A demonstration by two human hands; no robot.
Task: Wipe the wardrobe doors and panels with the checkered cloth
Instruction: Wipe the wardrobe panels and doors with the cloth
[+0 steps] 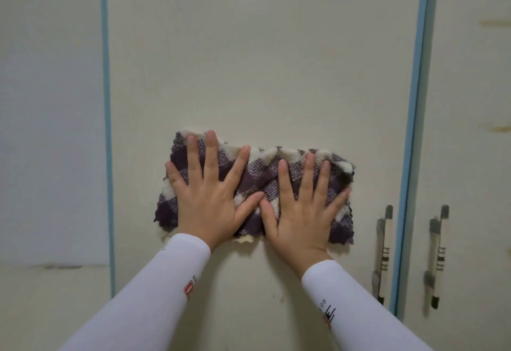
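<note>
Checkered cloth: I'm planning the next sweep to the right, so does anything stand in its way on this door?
Yes. The door's handle sticks out right of the checkered cloth, at its lower edge and below. Both hands press it flat.

Dim, even light; edges maybe soft.

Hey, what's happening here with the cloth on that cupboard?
A person is wiping a wardrobe door with a purple-and-cream checkered cloth. Both hands are spread flat on it, the left hand on its left half and the right hand on its right half, thumbs almost meeting, pressing it against the panel. The cloth sits left of the door handle, apart from it. Brownish marks show on the neighbouring right door.
</note>
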